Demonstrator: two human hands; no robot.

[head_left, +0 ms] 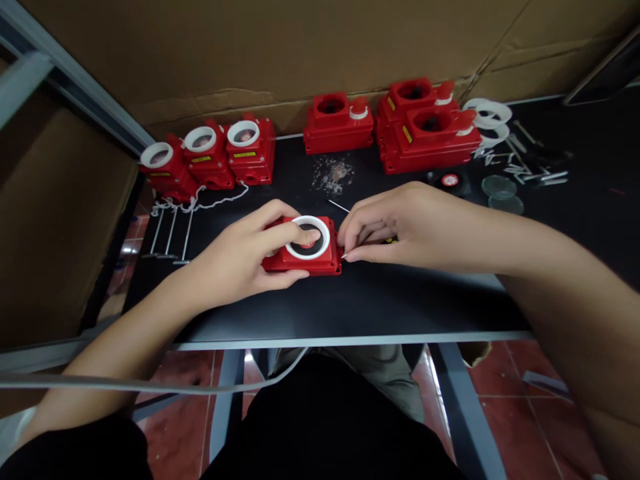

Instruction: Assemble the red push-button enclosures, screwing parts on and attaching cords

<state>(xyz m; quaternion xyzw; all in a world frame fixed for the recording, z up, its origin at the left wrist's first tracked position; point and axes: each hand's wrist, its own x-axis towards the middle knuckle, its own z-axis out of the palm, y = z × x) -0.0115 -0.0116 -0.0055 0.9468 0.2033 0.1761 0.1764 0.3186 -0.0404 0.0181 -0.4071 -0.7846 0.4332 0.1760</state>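
Observation:
A red housing (327, 262) with a white ring (325, 230) lies on the dark tabletop, gripped by my left hand (245, 247). The fingers wrap its left side, and one digit presses on the dark disc inside the ring, where a bit of red shows. At the housing's right end my right hand (385, 223) is closed in a pinch. From its fingertips pokes a small thin metal piece (344, 256), touching or nearly touching the corner. A thin metal shaft (339, 206) sticks out behind the right fingers; something yellow and black shows under the palm, mostly hidden.
Three red housings with white rings (243, 133) stand back left, with white cord and T-shaped metal rods (187, 237) before them. More red housings (337, 127) line the back. White rings (493, 113), clear discs (500, 187) and metal parts lie right. Debris (334, 175) is scattered mid-table.

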